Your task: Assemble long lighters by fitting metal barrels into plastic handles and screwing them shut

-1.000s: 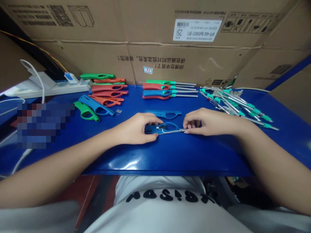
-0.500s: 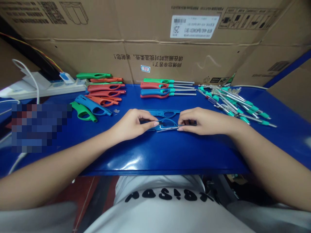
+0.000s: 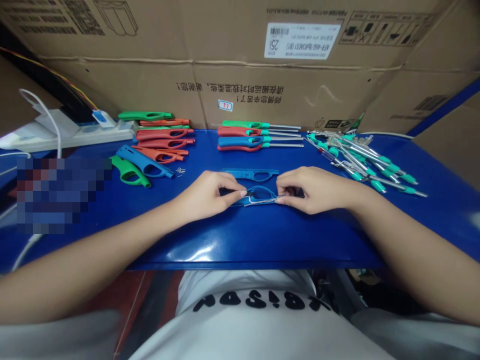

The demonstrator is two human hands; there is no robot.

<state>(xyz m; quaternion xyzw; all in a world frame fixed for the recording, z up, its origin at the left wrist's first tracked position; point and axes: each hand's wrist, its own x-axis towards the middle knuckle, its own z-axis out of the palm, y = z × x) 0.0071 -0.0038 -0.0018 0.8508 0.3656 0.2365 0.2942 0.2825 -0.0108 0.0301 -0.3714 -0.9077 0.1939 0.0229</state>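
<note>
An open blue lighter handle half [image 3: 268, 188] lies on the table between my two hands. My left hand [image 3: 212, 195] pinches its left part, with the thumb beside a small black piece [image 3: 250, 192]. A thin whitish wire [image 3: 258, 201] runs along the near edge of the shell toward my right hand [image 3: 309, 189]. Right thumb and forefinger are pressed together on the wire at the shell's right end; the exact contact is hidden by the fingers. Just behind, a second blue handle half [image 3: 258, 174] lies flat, partly covered by my left fingers.
Several coloured handle shells [image 3: 165, 135] lie at the left, near small metal pins [image 3: 180, 171]. Assembled lighters [image 3: 240, 143] stand in a row at the back. Metal tubes with green parts and wires [image 3: 360, 157] are heaped right. A cardboard box [image 3: 232, 75] walls the back; a power strip [image 3: 112, 131] sits left.
The thin straight piece below the shell has shifted up against its near edge. Both hands stay in nearly the same place, still pinching.
</note>
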